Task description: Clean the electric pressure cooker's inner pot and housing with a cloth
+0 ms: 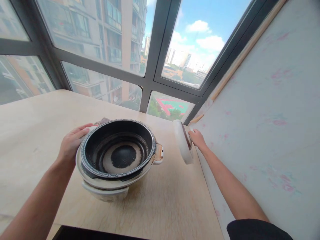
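On the pale countertop (170, 196), the white cooker (110, 184) is standing uncovered, its black inner pot (123, 156) showing a worn ring at the bottom. My left hand (72, 141) is gripping the cooker's left side. Just to its right, my right hand (197, 138) is holding the white lid (182, 141) on edge by its handle, near the flowered wall (250, 133). Behind everything, the window (149, 78) is showing buildings and sky.

Pot (120, 151) — patchy matt coating, lid (181, 141) — smooth plastic
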Action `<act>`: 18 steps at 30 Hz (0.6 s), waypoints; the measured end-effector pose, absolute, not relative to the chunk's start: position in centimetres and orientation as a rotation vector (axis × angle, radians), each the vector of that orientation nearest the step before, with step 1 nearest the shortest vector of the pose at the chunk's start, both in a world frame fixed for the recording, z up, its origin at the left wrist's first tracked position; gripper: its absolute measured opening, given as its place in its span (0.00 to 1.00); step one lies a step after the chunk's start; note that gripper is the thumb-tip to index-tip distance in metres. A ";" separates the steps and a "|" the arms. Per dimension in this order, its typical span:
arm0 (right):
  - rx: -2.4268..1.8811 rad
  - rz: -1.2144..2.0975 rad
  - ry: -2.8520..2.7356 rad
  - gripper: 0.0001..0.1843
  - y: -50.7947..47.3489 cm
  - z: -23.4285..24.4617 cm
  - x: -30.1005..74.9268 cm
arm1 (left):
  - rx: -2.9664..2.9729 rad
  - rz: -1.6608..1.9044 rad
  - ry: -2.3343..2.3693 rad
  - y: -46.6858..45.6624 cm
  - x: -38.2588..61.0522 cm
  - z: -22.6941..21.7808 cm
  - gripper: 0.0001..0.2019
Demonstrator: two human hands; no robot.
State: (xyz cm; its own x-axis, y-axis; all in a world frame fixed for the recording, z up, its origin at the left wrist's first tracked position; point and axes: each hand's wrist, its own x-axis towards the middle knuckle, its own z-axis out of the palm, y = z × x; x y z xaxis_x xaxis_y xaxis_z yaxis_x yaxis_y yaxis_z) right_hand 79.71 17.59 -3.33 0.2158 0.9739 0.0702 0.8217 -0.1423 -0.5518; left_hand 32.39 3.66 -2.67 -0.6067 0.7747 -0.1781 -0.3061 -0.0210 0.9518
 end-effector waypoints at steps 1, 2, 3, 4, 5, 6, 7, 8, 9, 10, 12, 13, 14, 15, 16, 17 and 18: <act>-2.070 0.389 -1.671 0.15 17.8 -3.8 79.8 | 0.514 1.738 1.478 3.6 32.5 -2.6 0.17; -2.118 0.362 -1.687 0.16 18.0 -4.3 79.8 | 0.516 1.735 1.489 3.6 32.6 -2.5 0.17; -2.161 0.339 -1.703 0.18 18.2 -4.7 79.7 | 0.517 1.733 1.501 3.5 32.7 -2.5 0.17; -2.198 0.317 -1.722 0.20 18.4 -5.1 79.6 | 0.522 1.732 1.512 3.5 32.8 -2.4 0.17; -2.228 0.296 -1.741 0.21 18.6 -5.5 79.3 | 0.534 1.735 1.518 3.5 32.9 -2.4 0.17; -2.252 0.278 -1.762 0.22 18.8 -5.9 79.1 | 0.548 1.740 1.521 3.5 33.0 -2.3 0.17; -2.271 0.259 -1.781 0.23 19.0 -6.2 78.8 | 0.561 1.746 1.520 3.4 33.1 -2.3 0.17; -2.288 0.241 -1.800 0.23 19.1 -6.5 78.4 | 0.571 1.749 1.517 3.4 33.2 -2.2 0.17; -2.304 0.224 -1.817 0.23 19.2 -6.8 78.1 | 0.568 1.749 1.517 3.4 33.3 -2.2 0.17; -2.318 0.209 -1.833 0.23 19.3 -7.0 77.8 | 0.558 1.746 1.518 3.4 33.3 -2.2 0.17; -2.346 0.180 -1.859 0.23 19.2 -7.4 77.3 | 0.537 1.745 1.528 3.4 33.3 -2.2 0.17; -2.357 0.165 -1.872 0.23 19.2 -7.5 77.1 | 0.533 1.748 1.534 3.5 33.3 -2.2 0.17; -2.365 0.151 -1.885 0.23 19.1 -7.6 76.9 | 0.532 1.752 1.537 3.5 33.2 -2.3 0.17; -2.372 0.135 -1.900 0.23 19.1 -7.8 76.7 | 0.533 1.754 1.539 3.6 33.1 -2.4 0.17; -2.377 0.118 -1.913 0.22 19.1 -7.9 76.5 | 0.534 1.751 1.540 3.7 33.0 -2.5 0.17; -2.382 0.100 -1.925 0.22 19.1 -8.1 76.3 | 0.530 1.748 1.538 3.8 32.9 -2.6 0.16; -2.387 0.082 -1.934 0.22 19.2 -8.3 76.2 | 0.526 1.742 1.536 3.8 32.8 -2.7 0.16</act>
State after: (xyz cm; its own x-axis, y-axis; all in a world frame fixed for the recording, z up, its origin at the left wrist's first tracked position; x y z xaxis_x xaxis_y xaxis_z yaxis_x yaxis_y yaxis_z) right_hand 76.19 19.23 -8.26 0.2076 0.9782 0.0016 0.9746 -0.2067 -0.0865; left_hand 32.82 3.81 -2.70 -0.6406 0.7497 -0.1659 -0.2588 -0.0074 0.9659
